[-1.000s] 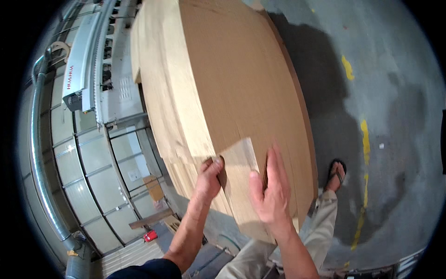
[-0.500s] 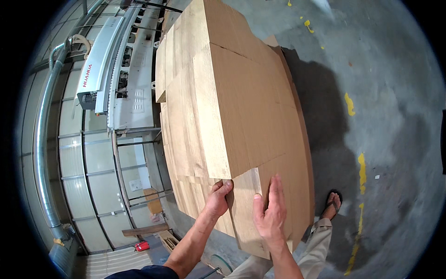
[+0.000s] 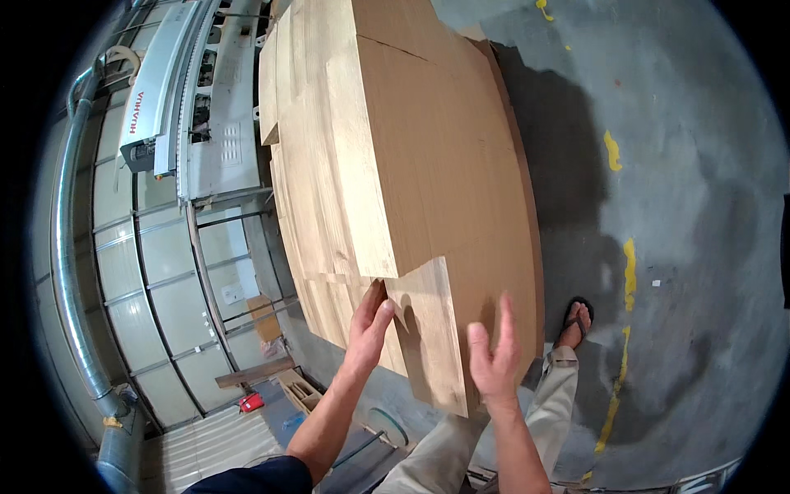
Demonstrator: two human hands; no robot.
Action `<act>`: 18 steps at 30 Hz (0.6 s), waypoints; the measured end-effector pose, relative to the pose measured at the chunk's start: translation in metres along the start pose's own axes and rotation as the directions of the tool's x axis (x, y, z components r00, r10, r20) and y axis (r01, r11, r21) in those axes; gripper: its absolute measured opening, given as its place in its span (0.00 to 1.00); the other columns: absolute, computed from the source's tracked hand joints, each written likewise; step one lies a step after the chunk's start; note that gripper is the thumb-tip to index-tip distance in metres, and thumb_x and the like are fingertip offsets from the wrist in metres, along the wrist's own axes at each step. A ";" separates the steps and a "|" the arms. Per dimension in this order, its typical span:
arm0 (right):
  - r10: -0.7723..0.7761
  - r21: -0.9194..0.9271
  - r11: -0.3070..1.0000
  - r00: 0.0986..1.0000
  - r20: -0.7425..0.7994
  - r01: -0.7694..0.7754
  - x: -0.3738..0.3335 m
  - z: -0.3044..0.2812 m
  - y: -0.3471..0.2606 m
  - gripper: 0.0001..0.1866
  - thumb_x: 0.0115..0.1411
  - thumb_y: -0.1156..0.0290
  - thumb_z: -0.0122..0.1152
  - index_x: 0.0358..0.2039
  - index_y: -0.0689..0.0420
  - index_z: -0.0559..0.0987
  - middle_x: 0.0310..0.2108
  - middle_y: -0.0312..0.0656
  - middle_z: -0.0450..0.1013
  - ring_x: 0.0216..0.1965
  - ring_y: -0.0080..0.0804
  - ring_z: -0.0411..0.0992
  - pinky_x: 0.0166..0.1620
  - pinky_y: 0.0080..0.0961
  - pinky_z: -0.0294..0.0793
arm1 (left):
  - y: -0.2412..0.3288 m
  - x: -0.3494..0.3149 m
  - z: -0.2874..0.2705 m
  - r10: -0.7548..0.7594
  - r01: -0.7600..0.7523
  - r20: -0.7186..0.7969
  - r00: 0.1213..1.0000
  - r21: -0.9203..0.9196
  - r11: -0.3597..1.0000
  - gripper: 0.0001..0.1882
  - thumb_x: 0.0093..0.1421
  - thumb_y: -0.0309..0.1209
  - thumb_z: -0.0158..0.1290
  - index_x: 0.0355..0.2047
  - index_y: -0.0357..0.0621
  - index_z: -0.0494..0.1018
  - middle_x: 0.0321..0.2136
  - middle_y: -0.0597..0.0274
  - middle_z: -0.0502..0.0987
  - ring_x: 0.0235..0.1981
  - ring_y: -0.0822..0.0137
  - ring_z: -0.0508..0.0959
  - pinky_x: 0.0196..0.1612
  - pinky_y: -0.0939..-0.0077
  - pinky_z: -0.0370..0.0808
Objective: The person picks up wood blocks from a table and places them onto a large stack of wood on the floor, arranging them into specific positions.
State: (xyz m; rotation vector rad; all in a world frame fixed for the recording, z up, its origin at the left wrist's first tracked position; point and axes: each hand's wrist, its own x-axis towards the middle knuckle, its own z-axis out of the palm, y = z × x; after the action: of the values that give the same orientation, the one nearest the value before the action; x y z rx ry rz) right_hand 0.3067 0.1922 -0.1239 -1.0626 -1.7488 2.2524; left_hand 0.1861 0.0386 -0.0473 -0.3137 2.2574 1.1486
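Note:
A tall stack of pale wooden boards (image 3: 317, 189) stands in front of me, its tan side face (image 3: 444, 156) toward the right. At its near end lies a separate wooden board (image 3: 426, 346), its long edges running toward me. My left hand (image 3: 368, 329) is at this board's left edge, below the corner of the upper boards, with thumb and fingers apart; some fingertips are hidden at the gap. My right hand (image 3: 497, 358) hovers just right of the board, fingers stretched and thumb raised, holding nothing. Both hands cast shadows on the wood.
A long white machine (image 3: 222, 140) stands beyond the stack at left, near a silver duct (image 3: 62, 222) and panelled wall. Wood offcuts (image 3: 300, 391) and a red object (image 3: 251, 402) lie low at left. The grey floor (image 3: 699, 329) at right has worn yellow marks (image 3: 629, 272).
My right hand has come off the board's right edge and moved right. My left hand's fingers have straightened at the left edge. The whole view has shifted slightly.

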 end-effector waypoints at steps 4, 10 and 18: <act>0.127 0.017 0.992 0.987 -0.100 -0.126 -0.016 -0.023 0.029 0.29 0.60 0.63 0.53 0.55 0.71 0.61 0.54 0.60 0.62 0.56 0.52 0.61 0.58 0.37 0.59 | 0.011 -0.039 0.001 0.046 -0.042 -0.011 0.999 0.220 0.975 0.33 0.64 0.40 0.45 0.61 0.32 0.50 0.61 0.46 0.55 0.63 0.57 0.55 0.63 0.65 0.52; 0.347 0.089 0.935 0.937 -0.048 -0.342 -0.028 -0.051 0.040 0.27 0.61 0.66 0.52 0.55 0.71 0.62 0.54 0.60 0.62 0.58 0.49 0.61 0.59 0.33 0.60 | 0.005 -0.055 0.016 0.069 -0.045 -0.135 0.988 0.175 0.984 0.34 0.63 0.40 0.47 0.62 0.33 0.49 0.63 0.49 0.52 0.64 0.58 0.51 0.64 0.67 0.49; 0.700 0.579 0.633 0.699 -0.144 -0.514 -0.123 -0.026 0.054 0.31 0.63 0.55 0.48 0.58 0.65 0.58 0.55 0.44 0.61 0.55 0.34 0.60 0.58 0.28 0.56 | 0.000 -0.077 0.009 0.039 0.039 -0.248 0.968 0.302 0.953 0.33 0.63 0.36 0.47 0.62 0.31 0.48 0.62 0.46 0.51 0.64 0.59 0.51 0.64 0.67 0.48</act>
State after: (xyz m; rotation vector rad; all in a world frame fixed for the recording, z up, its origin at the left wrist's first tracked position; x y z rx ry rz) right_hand 0.4319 0.1368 -0.1177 -1.9892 -0.6017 2.3996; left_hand 0.2514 0.0419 -0.0053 -0.3502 2.6129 0.7757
